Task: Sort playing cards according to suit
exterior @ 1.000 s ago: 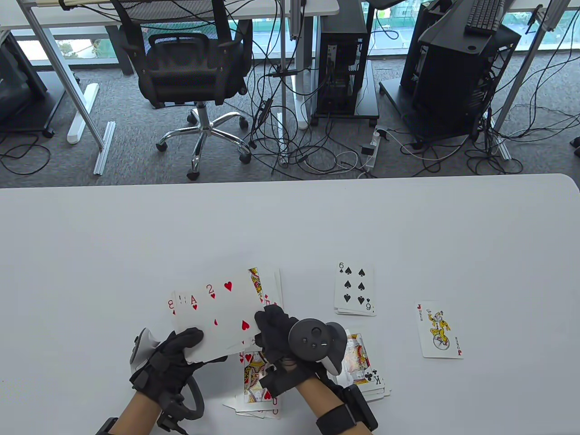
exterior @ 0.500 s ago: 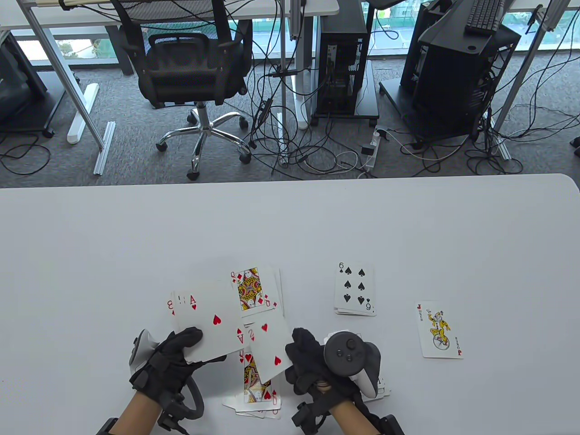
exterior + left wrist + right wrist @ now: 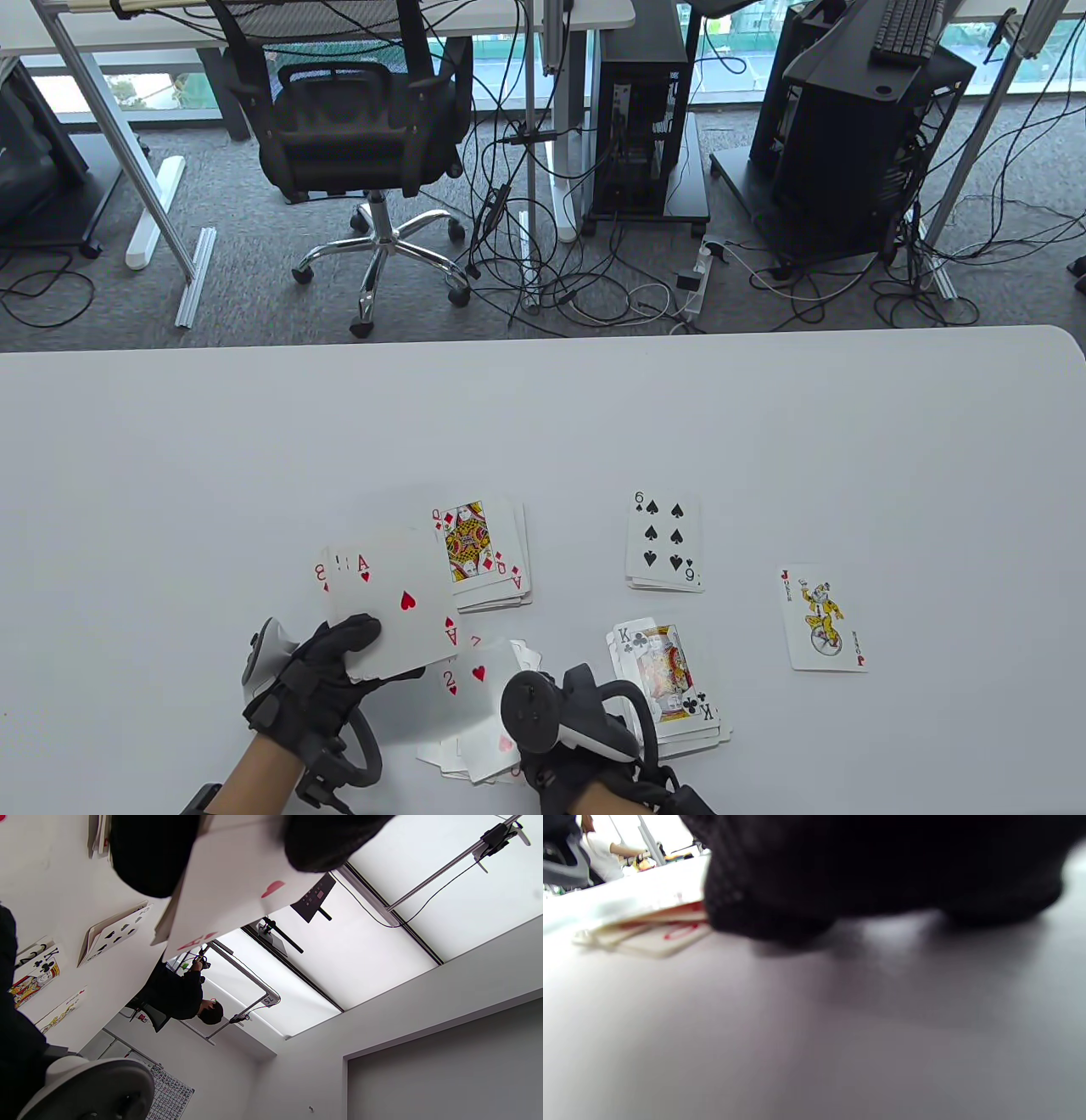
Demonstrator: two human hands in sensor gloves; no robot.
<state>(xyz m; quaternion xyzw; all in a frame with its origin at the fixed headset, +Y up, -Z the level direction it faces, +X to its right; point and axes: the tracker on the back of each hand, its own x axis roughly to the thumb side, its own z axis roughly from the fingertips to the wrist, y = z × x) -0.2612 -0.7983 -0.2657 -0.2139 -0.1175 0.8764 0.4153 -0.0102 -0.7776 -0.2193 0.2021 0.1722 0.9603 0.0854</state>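
Note:
My left hand grips a fan of red cards with the ace of hearts on top; in the left wrist view its fingers clamp the same fan. My right hand is low at the front edge, pinching the blurred 2 of hearts by its right side over the hearts pile. The tracker hides the right fingers in the table view. In the right wrist view a gloved fingertip lies against the edge of the stacked cards.
On the white table lie a diamonds pile topped by the queen, a spades pile topped by the six, a clubs pile topped by the king and a single joker. Beyond the table's far edge stand chairs and computers.
My right hand drew the 2 of hearts off the fan and carried it down and back onto the hearts pile, covering the queen of hearts. The left hand and fan stayed still.

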